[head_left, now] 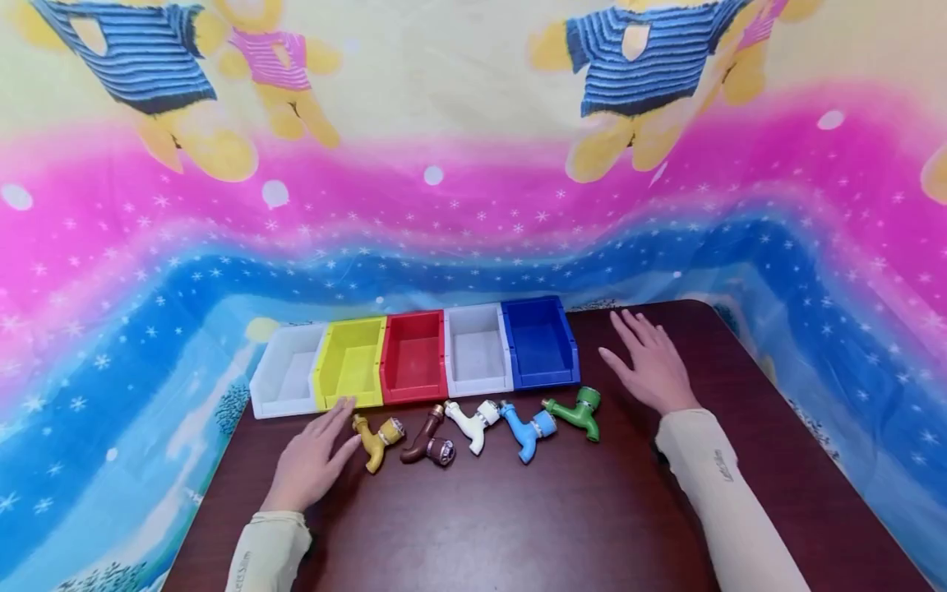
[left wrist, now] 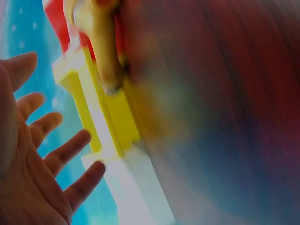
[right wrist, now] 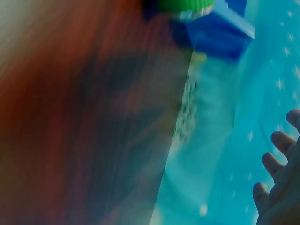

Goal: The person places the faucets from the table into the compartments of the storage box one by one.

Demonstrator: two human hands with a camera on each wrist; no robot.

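Observation:
In the head view, several small taps lie in a row: a yellow tap (head_left: pixel 376 441), a brown tap (head_left: pixel 429 441), a white tap (head_left: pixel 473 423), a light blue tap (head_left: pixel 528 430) and a green tap (head_left: pixel 579 413). My left hand (head_left: pixel 311 460) is just left of the yellow tap, fingers extended and holding nothing. To the right of the green tap, my right hand (head_left: pixel 651 364) has its fingers spread, also holding nothing. Both wrist views show the left hand (left wrist: pixel 42 168) and right hand (right wrist: pixel 283 183) with relaxed, apart fingers.
Behind the taps stands a joined row of bins: a white bin (head_left: pixel 287 409), a yellow bin (head_left: pixel 349 397), a red bin (head_left: pixel 414 386), a second white bin (head_left: pixel 479 380) and a blue bin (head_left: pixel 543 374). They rest on a dark wooden table (head_left: pixel 503 526). A printed curtain (head_left: pixel 459 205) surrounds it.

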